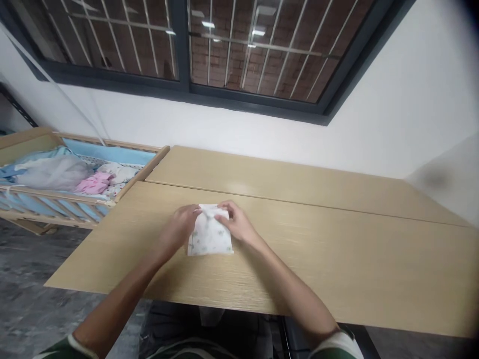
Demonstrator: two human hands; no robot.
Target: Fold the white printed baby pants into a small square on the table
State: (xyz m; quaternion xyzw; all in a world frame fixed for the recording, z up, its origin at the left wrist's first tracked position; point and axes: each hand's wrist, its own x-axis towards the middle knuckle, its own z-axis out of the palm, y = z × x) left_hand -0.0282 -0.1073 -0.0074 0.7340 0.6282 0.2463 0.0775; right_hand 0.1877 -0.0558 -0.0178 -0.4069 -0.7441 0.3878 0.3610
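Observation:
A small white folded cloth (pixel 210 235) with faint green prints lies on the wooden table in front of me. Its soft outline leaves the exact kind of item unclear. My left hand (pixel 184 222) grips the upper left edge, fingers bent over it and a little blurred. At the upper right corner, the thumb and fingers of my right hand (pixel 236 222) pinch the top band. Between the two hands the top edge looks gathered or folded over. The lower edge rests flat on the table.
The light wooden table (pixel 318 259) spreads to the right, with a seam along its back part. At left stands a wooden crib (pixel 78 203) with blue lining, holding a pink cloth (pixel 95 183) and white bedding. A barred window (pixel 254 50) is behind.

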